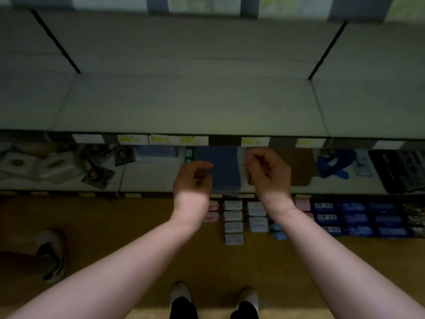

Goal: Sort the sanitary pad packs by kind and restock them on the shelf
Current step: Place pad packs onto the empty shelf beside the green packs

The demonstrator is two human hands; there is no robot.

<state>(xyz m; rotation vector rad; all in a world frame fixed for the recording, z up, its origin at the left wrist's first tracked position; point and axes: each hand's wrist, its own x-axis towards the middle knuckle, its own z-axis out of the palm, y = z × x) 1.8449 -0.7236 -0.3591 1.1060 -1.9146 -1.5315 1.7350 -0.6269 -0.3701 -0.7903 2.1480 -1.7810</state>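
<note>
A blue pad pack [220, 171] lies flat on the lower shelf [149, 178], right between my hands. My left hand [192, 180] hovers at its left edge with fingers loosely curled, the fingertips just over the pack. My right hand [268, 173] is a little right of the pack, fingers also loosely curled, with nothing seen in it. On the floor below lie rows of packs: white ones [233, 223], pink ones [212, 210], light blue ones [278, 231] and dark blue ones [356, 218]. The picture is dim and blurred.
A broad bare upper shelf [184, 107] juts out above the hands. On the lower shelf sit white wrapped packs [34, 166] at the left, a brown cardboard piece [301, 166], a blue item [333, 164] and black packs [400, 169] at the right. Another person's shoe [50, 252] stands on the floor at the left.
</note>
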